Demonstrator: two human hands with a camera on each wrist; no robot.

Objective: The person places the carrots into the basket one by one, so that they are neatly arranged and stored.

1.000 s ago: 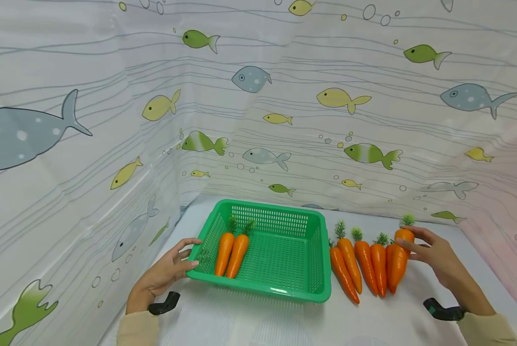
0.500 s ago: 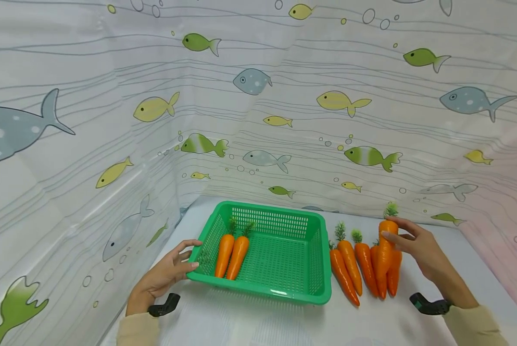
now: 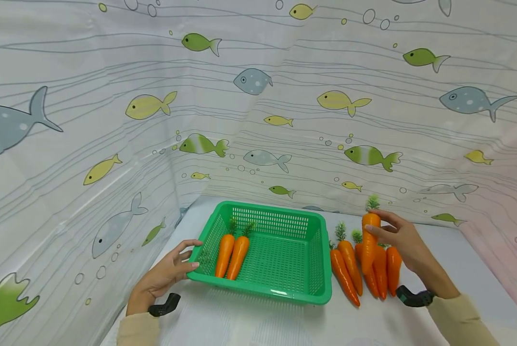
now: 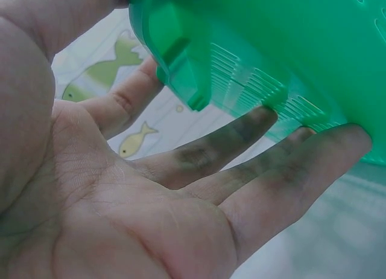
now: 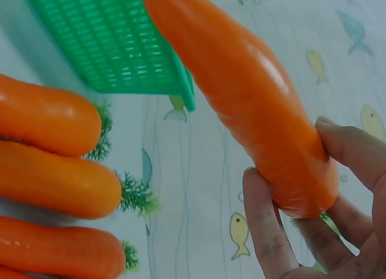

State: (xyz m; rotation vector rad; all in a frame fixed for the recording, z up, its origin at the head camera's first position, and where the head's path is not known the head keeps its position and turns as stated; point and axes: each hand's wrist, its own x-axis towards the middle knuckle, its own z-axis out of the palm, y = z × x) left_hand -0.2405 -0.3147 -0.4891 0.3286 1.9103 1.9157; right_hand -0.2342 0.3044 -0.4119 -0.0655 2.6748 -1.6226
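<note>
My right hand (image 3: pixel 400 236) grips an orange carrot (image 3: pixel 369 250) by its thick top end, its green tuft poking up above the fingers. The carrot is raised over the row of carrots, tip downward. In the right wrist view the thumb and fingers (image 5: pixel 265 224) pinch round its broad end. My left hand (image 3: pixel 167 269) holds the left side of a green plastic basket (image 3: pixel 262 289), thumb over the rim, the other fingers against its outer wall in the left wrist view. Inside the basket lie two carrots (image 3: pixel 225 252) side by side at the left.
Several more carrots (image 3: pixel 346 278) lie in a row on the white table (image 3: pixel 284 327), right beside the basket's right wall, tufts pointing away. A fish-patterned sheet (image 3: pixel 310 139) rises behind and at both sides.
My right hand has lifted the carrot from the right end of the row and carried it left, over the other carrots. My left hand stays on the basket.
</note>
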